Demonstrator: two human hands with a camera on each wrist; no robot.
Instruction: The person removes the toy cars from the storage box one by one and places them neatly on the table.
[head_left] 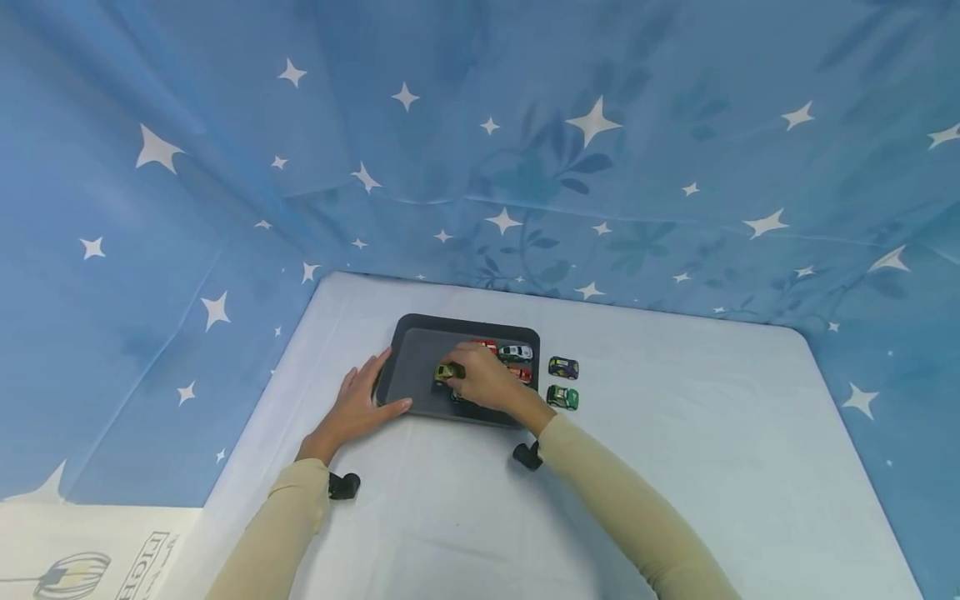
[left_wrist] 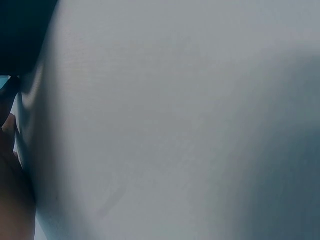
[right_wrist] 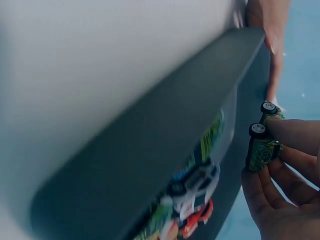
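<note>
A dark grey tray (head_left: 420,337) lies on the white table. My right hand (head_left: 483,379) pinches a green-yellow toy car (head_left: 443,372) above its middle. In the right wrist view that toy car (right_wrist: 261,152) is tilted nose-up between thumb and fingers. At the tray's left end my left hand (head_left: 356,410) rests with fingers spread along the rim, thumb by the front edge. Inside, on the right side, stand a white toy car (head_left: 515,352), a red toy car (head_left: 487,343) and an orange-red toy car (head_left: 520,374); my right hand partly hides others.
Just right of the tray, a dark purple toy car (head_left: 563,367) and a green toy car (head_left: 562,397) stand on the white table (head_left: 690,433). A blue curtain (head_left: 450,150) with stars hangs behind. A printed cloth (head_left: 150,533) lies at the lower left.
</note>
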